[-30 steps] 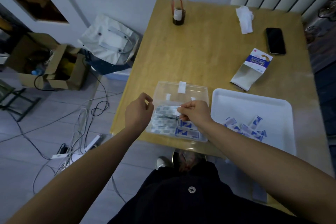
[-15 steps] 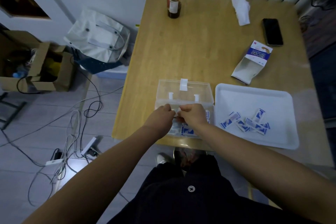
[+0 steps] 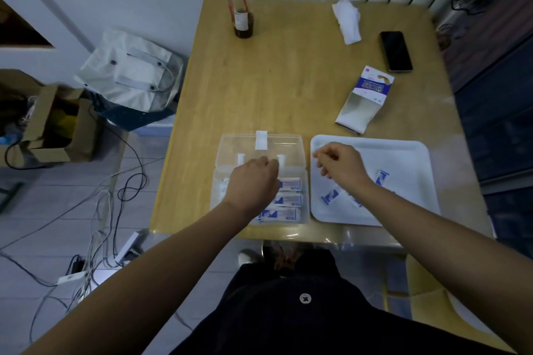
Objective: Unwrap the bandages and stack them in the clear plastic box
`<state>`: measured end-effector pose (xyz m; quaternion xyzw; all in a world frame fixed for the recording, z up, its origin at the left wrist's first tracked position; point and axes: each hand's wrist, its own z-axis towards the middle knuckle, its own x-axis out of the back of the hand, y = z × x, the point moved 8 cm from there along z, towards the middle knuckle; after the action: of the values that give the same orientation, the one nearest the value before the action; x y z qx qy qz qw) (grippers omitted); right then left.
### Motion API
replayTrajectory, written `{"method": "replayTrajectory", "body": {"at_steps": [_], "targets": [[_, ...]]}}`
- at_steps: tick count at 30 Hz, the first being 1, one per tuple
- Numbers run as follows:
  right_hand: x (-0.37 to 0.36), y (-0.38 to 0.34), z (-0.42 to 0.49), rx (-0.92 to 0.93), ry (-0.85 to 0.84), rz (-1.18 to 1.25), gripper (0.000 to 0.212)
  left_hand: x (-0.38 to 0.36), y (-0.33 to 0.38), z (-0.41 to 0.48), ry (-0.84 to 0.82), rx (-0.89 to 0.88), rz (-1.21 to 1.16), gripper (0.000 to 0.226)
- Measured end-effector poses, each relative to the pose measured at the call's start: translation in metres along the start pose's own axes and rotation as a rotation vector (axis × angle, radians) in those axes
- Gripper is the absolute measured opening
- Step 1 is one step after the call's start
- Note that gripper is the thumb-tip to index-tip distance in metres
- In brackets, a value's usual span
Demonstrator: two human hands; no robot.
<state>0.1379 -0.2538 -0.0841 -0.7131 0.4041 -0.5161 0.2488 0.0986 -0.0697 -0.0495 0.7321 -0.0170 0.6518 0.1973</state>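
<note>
Hands parted: left hand [image 3: 255, 181] curled over the clear plastic box [image 3: 230, 144], hold unclear; right hand [image 3: 340, 166], slack and empty, crossed to the white plastic tray [image 3: 403, 150], probably for another.

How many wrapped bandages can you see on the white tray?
3 wrapped bandages on the white tray: one just beyond the right arm, one near left, one peeking out beside it. The arm may hide more.

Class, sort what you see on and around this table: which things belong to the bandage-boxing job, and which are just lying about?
Job: clear plastic box, bandages in the box, white tray, bandages on the tray, bandage carton.
Lying about: phone, tissue, drink cup, bag, cardboard box, cables.
</note>
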Motion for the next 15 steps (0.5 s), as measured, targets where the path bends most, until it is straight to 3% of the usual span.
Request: {"method": "replayTrajectory", "body": {"at_steps": [2, 5, 8, 12, 15], "targets": [[0.029, 0.041, 0.006, -0.071, 0.005, -0.185, 0.011, -0.001, 0.036, 0.015, 0.007, -0.102, -0.086, 0.011], [0.057, 0.093, 0.004, -0.061, -0.088, -0.524, 0.027, -0.018, 0.088, 0.037, -0.052, -0.239, -0.139, 0.024], [0.073, 0.117, 0.001, 0.102, -0.147, -0.694, 0.042, -0.06, 0.125, 0.056, -0.205, -0.311, -0.082, 0.037], [0.063, 0.131, 0.002, 0.287, -0.364, -0.893, 0.065, -0.113, 0.138, 0.07, -0.364, -0.31, 0.048, 0.051], [0.063, 0.132, 0.005, 0.369, -0.398, -1.016, 0.057, -0.136, 0.141, 0.079, -0.415, -0.277, 0.117, 0.06]]}}
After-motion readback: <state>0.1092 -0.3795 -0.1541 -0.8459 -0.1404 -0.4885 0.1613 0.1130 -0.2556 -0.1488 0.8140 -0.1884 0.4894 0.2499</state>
